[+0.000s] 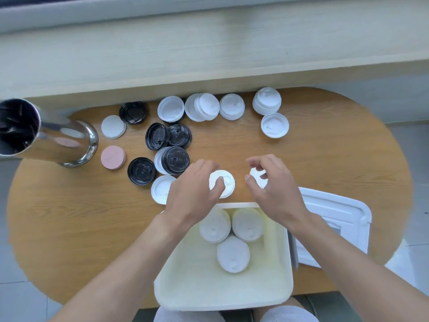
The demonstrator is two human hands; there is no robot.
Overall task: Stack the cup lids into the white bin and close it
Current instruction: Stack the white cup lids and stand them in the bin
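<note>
The white bin [283,263] stands open at the table's near edge, with three white lid stacks [233,254] inside. Just beyond its far rim, my left hand [195,191] rests its fingers on a white lid [226,180] lying on the table. My right hand [276,189] pinches another white lid [258,180] between thumb and fingers. The bin's flat white cover [336,217] lies to the right of the bin. Several white lids [231,106] and black lids [156,137] are scattered across the far half of the table.
A shiny steel cylinder [58,140] lies on its side at the left. A pink disc [113,157] and a white disc [113,126] sit next to it. The wooden table [69,217] is oval; a pale ledge runs behind it.
</note>
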